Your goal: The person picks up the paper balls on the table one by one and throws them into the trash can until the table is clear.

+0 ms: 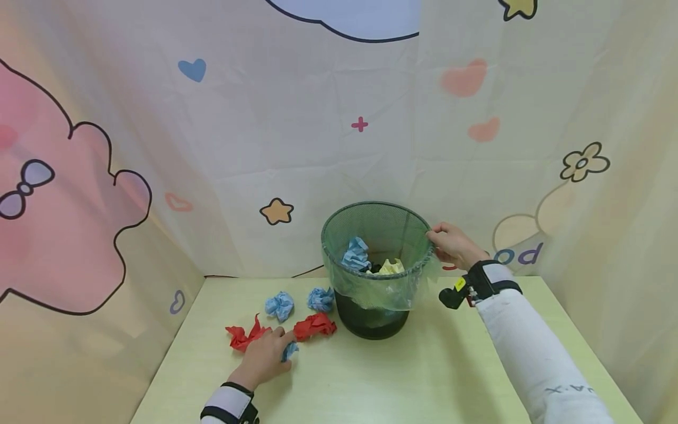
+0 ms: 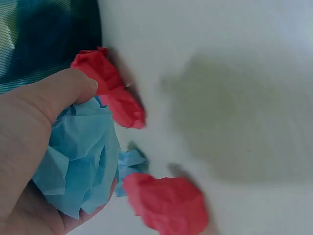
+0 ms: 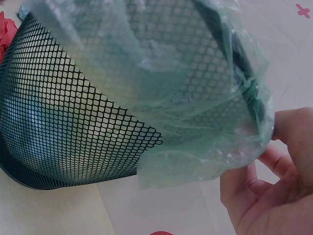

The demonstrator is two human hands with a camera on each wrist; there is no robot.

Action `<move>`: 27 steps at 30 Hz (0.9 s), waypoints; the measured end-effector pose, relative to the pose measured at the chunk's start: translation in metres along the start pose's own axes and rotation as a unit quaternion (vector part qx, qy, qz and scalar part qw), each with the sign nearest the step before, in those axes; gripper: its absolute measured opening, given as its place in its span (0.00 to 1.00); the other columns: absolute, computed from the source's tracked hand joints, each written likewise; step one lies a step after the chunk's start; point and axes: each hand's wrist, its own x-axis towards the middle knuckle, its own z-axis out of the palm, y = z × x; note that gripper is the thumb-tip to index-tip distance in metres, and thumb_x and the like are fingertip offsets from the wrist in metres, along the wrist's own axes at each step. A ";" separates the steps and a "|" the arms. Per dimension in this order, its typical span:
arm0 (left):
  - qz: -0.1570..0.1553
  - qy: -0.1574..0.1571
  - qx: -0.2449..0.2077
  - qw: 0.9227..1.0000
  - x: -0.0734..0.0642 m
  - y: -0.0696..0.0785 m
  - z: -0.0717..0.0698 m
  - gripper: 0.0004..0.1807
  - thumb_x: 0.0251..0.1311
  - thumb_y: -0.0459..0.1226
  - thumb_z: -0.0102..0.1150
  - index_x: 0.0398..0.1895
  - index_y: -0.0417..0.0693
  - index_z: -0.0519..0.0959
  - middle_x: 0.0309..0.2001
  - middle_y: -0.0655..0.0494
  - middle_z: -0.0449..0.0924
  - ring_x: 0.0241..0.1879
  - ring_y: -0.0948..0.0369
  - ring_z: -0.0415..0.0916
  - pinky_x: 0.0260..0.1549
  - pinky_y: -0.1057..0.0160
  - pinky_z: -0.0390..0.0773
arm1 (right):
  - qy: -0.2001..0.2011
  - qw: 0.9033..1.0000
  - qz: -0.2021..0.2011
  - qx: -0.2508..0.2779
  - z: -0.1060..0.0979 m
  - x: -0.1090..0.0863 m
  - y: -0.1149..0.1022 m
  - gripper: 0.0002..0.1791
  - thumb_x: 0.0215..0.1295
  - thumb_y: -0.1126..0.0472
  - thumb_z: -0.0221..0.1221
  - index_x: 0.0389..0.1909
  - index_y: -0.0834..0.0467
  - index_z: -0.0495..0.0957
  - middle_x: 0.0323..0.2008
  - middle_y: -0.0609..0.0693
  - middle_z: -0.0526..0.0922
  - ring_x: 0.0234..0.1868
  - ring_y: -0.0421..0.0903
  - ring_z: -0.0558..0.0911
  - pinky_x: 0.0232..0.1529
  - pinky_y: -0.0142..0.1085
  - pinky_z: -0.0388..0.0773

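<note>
My left hand [image 1: 266, 354] grips a crumpled blue paper ball [image 2: 78, 154], thumb on one side and fingers curled beneath. The hand is low over the table, between two crumpled red papers: one [image 1: 245, 335] to its left, the other [image 1: 316, 325] to its right. A black mesh trash bin [image 1: 365, 321] stands upright, lined with a translucent green bag [image 1: 365, 292] folded over its rim. Inside lie a crumpled blue paper [image 1: 356, 254] and a pale yellow one [image 1: 392, 267]. My right hand [image 1: 454, 244] pinches the bin's rim and bag on the right side.
Two more crumpled blue papers, one [image 1: 279, 306] and another [image 1: 320, 299], lie behind the red ones, left of the bin. The pale table [image 1: 434, 377] ends at a printed curtain [image 1: 296, 118] at the back, with more curtain along both sides.
</note>
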 end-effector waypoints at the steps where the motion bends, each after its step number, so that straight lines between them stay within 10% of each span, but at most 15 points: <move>1: 0.002 0.003 0.003 1.000 0.001 0.000 -0.002 0.26 0.44 0.44 0.70 0.49 0.51 0.75 0.38 0.51 0.74 0.32 0.57 0.69 0.23 0.61 0.75 | 0.000 1.000 -0.001 0.000 0.000 0.000 0.000 0.07 0.71 0.58 0.42 0.42 0.58 0.60 0.32 0.51 0.61 0.25 0.41 0.65 0.27 0.29 0.66; 27: 0.084 0.098 0.084 0.988 0.041 0.016 -0.077 0.20 0.43 0.43 0.69 0.41 0.54 0.74 0.30 0.56 0.70 0.26 0.61 0.65 0.12 0.70 0.64 | -0.001 1.000 -0.001 0.001 -0.001 -0.001 0.000 0.07 0.70 0.59 0.42 0.42 0.59 0.60 0.32 0.51 0.60 0.26 0.43 0.65 0.27 0.29 0.67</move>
